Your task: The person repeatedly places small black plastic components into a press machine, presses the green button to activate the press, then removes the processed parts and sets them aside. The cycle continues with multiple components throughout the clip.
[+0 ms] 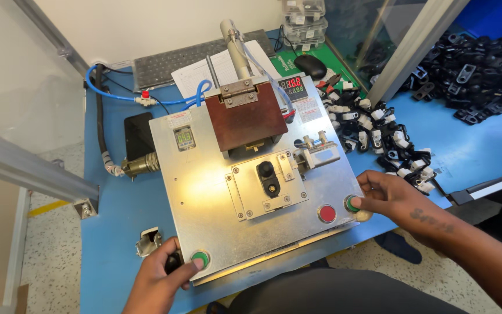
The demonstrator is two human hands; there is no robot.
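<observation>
Both hands on the press fixture (204,192), a bare metal plate box sitting on the blue table (117,232).

Left hand (161,279) at the front-left corner: thumb tip on the left green button (200,259), the rest of the fingers curled over a small black part (174,261) at the plate edge. Grip closed on that part.

Right hand (393,197) at the front-right corner: thumb on the right green button (352,203), fingers loosely bent beside it. Something pale and rounded shows just under the thumb; can't tell what it is, or whether the grip has hold of it.

Red button (326,213) just left of the right green one, untouched.

Black part (268,177) is seated in the nest plate (265,189) at the middle of the fixture, apart from both hands. Brown block (245,119) of the press head hangs above and behind it, not touching.

Small clamp (315,154) right of the nest. Blue air hose (117,96) runs in from the left rear. Digital readout (291,86) behind the head.

Loose black-and-white clips (379,136) lie right of the fixture; large heap of black parts (477,72) at far right, well apart. Metal bracket (148,241) on the table near the left hand.
</observation>
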